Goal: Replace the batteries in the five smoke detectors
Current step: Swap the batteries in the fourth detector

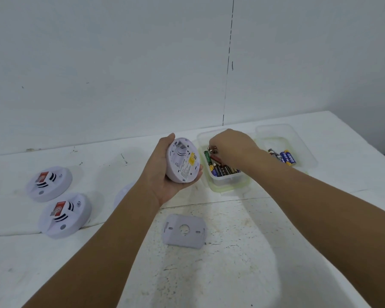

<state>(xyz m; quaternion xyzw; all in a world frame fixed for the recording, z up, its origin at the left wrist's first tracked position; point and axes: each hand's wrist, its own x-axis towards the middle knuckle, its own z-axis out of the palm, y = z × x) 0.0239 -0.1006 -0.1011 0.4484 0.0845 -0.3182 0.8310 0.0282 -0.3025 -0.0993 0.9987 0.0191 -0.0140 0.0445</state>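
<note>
- Holding the open smoke detector (pixel 182 161) tilted above the tabletop (pixel 242 263), your left hand (pixel 165 174) wraps its rim; light, rigid plastic, so keep that rim grip.
- Your right hand (pixel 229 145) pinches a battery (pixel 212 149) inside the near tub (pixel 227 180); small, smooth, slippery.
- Watch the tub walls; the cover plate (pixel 183 232) lies nearby.

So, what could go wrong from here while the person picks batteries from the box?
1. The right hand reaches into the near battery box, which holds mixed brands; a second box holds other batteries. Old and new cells could be confused.
2. The left hand holds the open smoke detector tilted above the table; it may slip.
3. The loose mounting plate lies near the forearms and could be knocked off.
</note>
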